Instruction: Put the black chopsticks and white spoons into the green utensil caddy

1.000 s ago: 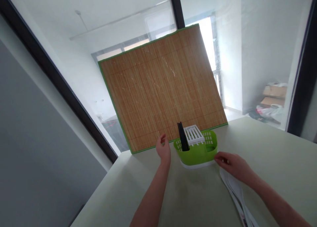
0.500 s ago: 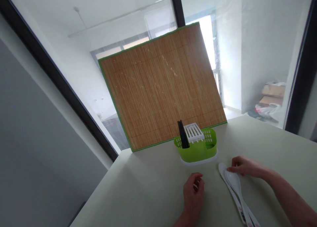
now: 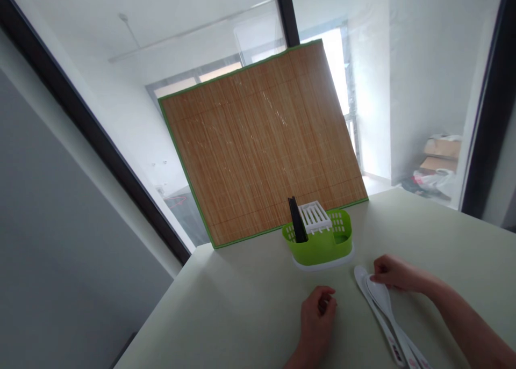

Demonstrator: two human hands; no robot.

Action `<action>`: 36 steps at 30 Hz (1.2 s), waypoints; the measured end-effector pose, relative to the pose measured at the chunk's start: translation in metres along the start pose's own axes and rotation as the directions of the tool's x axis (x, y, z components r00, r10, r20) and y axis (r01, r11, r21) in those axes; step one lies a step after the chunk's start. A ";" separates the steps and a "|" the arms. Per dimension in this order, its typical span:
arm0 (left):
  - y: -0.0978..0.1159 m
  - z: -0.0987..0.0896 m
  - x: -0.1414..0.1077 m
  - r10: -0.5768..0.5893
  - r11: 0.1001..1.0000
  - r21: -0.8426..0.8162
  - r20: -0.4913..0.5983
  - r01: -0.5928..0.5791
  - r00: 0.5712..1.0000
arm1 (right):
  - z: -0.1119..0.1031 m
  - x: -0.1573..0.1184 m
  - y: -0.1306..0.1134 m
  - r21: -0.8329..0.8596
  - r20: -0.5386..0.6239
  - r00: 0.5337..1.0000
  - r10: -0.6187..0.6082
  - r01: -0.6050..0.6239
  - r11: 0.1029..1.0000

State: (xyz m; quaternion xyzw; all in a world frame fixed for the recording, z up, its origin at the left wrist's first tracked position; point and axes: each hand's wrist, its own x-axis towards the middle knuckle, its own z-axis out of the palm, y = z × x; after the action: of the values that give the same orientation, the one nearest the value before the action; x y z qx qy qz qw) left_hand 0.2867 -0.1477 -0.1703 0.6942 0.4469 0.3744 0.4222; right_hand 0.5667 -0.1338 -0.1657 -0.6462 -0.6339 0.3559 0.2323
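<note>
Two or three white long-handled spoons lie overlapping on the table at the lower right, their handles printed near the ends. My right hand (image 3: 393, 272) is closed, thumb and fingers pinching the rim of the upper spoon (image 3: 379, 294) at its bowl. Left of that bowl lies another white spoon (image 3: 362, 276). Loosely curled, my left hand (image 3: 318, 310) rests above the table with nothing visible in it and a gap between thumb and fingers. Beyond both hands stands a green utensil basket (image 3: 320, 253) on a white base, with black chopsticks (image 3: 297, 221) leaning inside.
A white slatted rack (image 3: 315, 217) sits over the middle of the basket. Behind it a green-edged bamboo mat (image 3: 266, 143) leans against the glass. The pale table (image 3: 242, 299) reaches a dark-framed window. Cardboard boxes (image 3: 441, 154) are piled beyond the glass.
My right hand's fingers have drawn tighter at the spoon bowl, and that spoon has shifted slightly. The left hand has moved slightly right and down. The basket stays in place.
</note>
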 end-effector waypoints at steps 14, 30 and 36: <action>-0.004 -0.001 0.001 -0.007 1.000 -0.006 0.028 0.007 1.000 | -0.065 -0.020 -0.048 0.072 -0.376 0.909 -0.177 0.219 0.973; -0.008 -0.001 0.002 0.022 1.000 -0.017 0.046 -0.022 0.999 | -0.103 0.047 -0.147 -0.613 -0.658 0.545 -0.520 0.013 0.790; -0.013 0.001 0.002 0.008 0.998 -0.066 0.039 -0.005 0.999 | -0.122 0.032 -0.165 -0.636 -0.716 0.424 -0.555 -0.067 0.769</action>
State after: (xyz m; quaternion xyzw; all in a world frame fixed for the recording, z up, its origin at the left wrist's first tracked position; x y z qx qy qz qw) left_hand 0.2842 -0.1425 -0.1821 0.6886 0.4237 0.3766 0.4522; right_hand 0.5486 -0.0696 0.0307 -0.6640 -0.5878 -0.2794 0.3682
